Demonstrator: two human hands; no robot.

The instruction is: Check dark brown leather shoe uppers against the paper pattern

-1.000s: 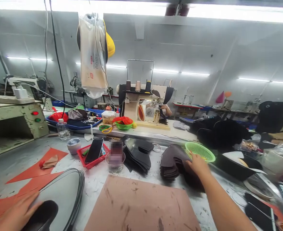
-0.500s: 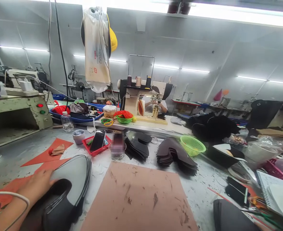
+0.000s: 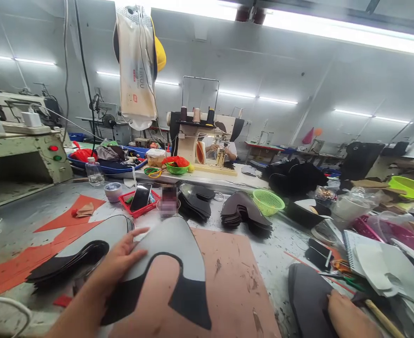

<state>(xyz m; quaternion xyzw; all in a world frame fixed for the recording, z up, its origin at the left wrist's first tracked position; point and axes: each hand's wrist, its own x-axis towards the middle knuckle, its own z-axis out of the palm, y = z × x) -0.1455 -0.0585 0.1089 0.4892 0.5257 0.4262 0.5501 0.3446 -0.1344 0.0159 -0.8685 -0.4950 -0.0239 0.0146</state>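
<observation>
My left hand [image 3: 124, 256] grips the left edge of a horseshoe-shaped shoe upper piece [image 3: 161, 239], grey on top with black ends. The piece is over the pinkish-brown board [image 3: 228, 267]. Left of that hand, a stack of similar upper pieces [image 3: 87, 239] lies on the table. At lower right, my right hand [image 3: 349, 314] is closed on the edge of a dark cut piece [image 3: 309, 295] at a stack; its fingertips are partly hidden. A wooden handle [image 3: 383, 319] lies beside the right hand.
Behind the board stand a red basket [image 3: 140, 211] with a phone, dark cut stacks [image 3: 244, 211] and a green basket [image 3: 268, 203]. A sewing machine [image 3: 203, 136] stands farther back, with a person partly hidden behind it. At right lies a spiral notebook [image 3: 355, 256].
My left hand has moved right from the left stack, bringing a grey-and-black upper piece over the board. My right hand has come into view at the right stack. The view has shifted slightly right.
</observation>
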